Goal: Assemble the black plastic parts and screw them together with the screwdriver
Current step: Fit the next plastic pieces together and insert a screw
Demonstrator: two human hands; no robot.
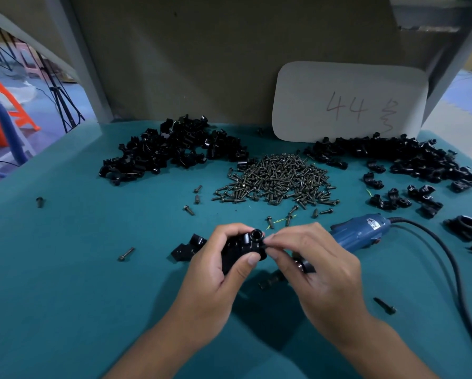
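The left hand [224, 258] is wrapped around a chunky black plastic clamp part [243, 248], thumb pressed across the front and the round socket end tipped up toward the camera, probably so the hole stays visible for lining things up. The right hand [311, 258] comes in from the other side with fingertips pinched right at the edge of that part; it looks like it's seating a small piece or a screw there, but I can't tell what's actually between the fingers. Both hands hover just above the teal tabletop [65, 269], close to the body. The blue corded electric screwdriver [358, 233] lies just behind the right hand, near enough to grab once the parts are mated. Another black plastic piece [187, 248] sits just left of the left hand, maybe the next one up. The supplies seem laid out on purpose: a heap of small dark screws [277, 179] dead centre, a left pile of black plastic parts [172, 149] and a right pile of black plastic parts [393, 157] flanking it. Stray screws are scattered around, so fastening hasn't started on this one, I'd guess.
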